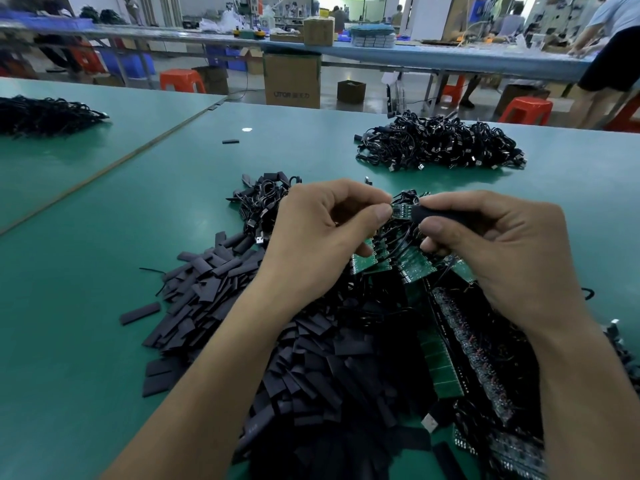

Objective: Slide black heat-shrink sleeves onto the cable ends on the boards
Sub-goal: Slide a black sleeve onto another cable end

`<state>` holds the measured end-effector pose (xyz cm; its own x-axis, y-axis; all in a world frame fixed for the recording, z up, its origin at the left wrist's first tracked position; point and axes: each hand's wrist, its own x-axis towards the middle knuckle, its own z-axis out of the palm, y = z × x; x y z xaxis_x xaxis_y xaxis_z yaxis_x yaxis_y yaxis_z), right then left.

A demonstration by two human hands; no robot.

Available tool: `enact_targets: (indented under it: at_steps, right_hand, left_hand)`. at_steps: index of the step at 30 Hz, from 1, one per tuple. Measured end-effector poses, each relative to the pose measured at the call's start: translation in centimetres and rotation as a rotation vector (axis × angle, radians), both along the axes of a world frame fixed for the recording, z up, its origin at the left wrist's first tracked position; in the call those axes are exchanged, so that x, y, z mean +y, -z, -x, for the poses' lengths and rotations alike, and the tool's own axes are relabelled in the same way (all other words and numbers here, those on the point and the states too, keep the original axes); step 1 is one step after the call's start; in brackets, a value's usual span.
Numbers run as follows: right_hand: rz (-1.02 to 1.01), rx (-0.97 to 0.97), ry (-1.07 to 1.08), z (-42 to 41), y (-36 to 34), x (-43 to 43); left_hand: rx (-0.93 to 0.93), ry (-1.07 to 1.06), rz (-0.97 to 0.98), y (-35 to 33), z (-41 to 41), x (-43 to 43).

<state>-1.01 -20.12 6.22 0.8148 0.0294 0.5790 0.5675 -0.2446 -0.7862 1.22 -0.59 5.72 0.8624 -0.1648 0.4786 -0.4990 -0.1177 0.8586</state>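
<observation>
Far beyond the fingers (381, 214) a cardboard box (292, 81) stands on the floor, a red stool (182, 81) left of it, a smaller box (351, 91) right. Behind runs a blue bench (450, 57); blurred shapes beneath may be blue crates (131, 64).

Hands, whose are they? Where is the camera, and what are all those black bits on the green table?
They belong to a person at work; there is no robot here. The one picture comes from a camera worn on the person's head, looking down, so you see what they see. The left hand pinches a little green board. The right hand holds a black sleeve, a soft tube, right at the board's end. On the table lie a pile of spare sleeves, more boards under the hands, and a heap of black cables farther away.
</observation>
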Motion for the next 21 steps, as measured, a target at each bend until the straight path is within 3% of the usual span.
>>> enact_targets:
  at_steps: [7,21]
  right_hand:
    - [0.028,-0.034,0.076,0.0,0.28,-0.14]
    - [-0.003,-0.1,0.154,0.01,0.36,0.38]
  left_hand:
    - [-0.064,-0.008,-0.03,-0.12,0.27,-0.16]
    - [0.002,-0.099,0.045,-0.07,0.46,-0.42]
